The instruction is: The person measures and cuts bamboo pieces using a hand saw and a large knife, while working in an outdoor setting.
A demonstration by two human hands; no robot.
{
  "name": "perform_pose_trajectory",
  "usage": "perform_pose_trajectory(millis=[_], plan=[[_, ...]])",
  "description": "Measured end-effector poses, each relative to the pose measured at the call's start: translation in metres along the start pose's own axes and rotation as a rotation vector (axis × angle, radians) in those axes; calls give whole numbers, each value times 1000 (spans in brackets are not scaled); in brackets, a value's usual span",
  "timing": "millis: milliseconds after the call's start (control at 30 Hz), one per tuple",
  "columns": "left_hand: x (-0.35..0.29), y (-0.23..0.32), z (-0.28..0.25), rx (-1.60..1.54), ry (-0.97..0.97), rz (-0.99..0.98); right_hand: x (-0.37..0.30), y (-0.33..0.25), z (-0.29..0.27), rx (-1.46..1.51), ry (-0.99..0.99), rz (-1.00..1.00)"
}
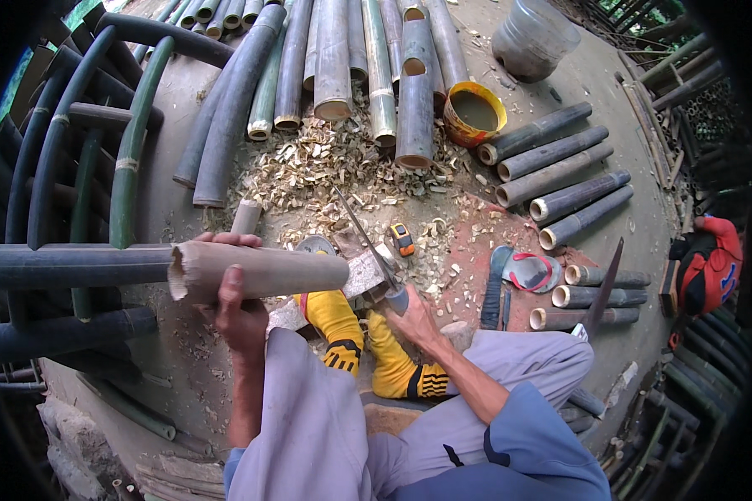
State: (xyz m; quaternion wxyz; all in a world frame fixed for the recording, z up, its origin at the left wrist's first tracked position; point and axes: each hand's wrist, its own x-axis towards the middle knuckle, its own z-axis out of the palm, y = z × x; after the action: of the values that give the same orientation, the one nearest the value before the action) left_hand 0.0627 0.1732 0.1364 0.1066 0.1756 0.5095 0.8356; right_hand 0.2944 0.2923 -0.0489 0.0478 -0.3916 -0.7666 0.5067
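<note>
My left hand [238, 301] is wrapped round a pale bamboo tube [284, 273], held level above my left knee. One end of the tube is jagged; the other tapers toward the middle. A dark bamboo pole [75, 265] lines up behind the jagged end; whether they touch I cannot tell. In my right hand [416, 321] is a knife [361, 225], gripped by its grey handle, its long narrow blade slanting up and away to the left. The blade is apart from the tube. Beneath the hands, a pale block [363, 274] lies by my yellow-socked feet [334, 326].
Bamboo shavings [309, 163] cover the ground ahead, below several long bamboo poles [332, 75]. A bamboo frame [128, 159] stands left. Rightward are a yellow-rimmed bucket [500, 108], cut bamboo tubes [560, 163], a tape measure [402, 240], a flip-flop [522, 280] and an upright saw blade [606, 288].
</note>
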Motion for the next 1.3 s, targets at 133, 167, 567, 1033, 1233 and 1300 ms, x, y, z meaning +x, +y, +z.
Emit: perform_pose_trajectory(millis=[133,167,567,1033,1233,1300], plan=[[-15,-17,6,-3,12,-47,-2,-6,-1,25,15,-32],[-17,-18,8,-16,9,-58,-3,-6,0,22,16,-29],[-27,-52,18,-75,31,17,-7,-31,-21,-33,54,-94],[-36,-81,24,77,133,4,-7,-40,-5,-29,58,-85],[-23,-71,15,119,172,15,-25,-97,-33,136,117,-183],[-18,-72,14,151,176,-8,-28,-108,-37,169,289,-364]])
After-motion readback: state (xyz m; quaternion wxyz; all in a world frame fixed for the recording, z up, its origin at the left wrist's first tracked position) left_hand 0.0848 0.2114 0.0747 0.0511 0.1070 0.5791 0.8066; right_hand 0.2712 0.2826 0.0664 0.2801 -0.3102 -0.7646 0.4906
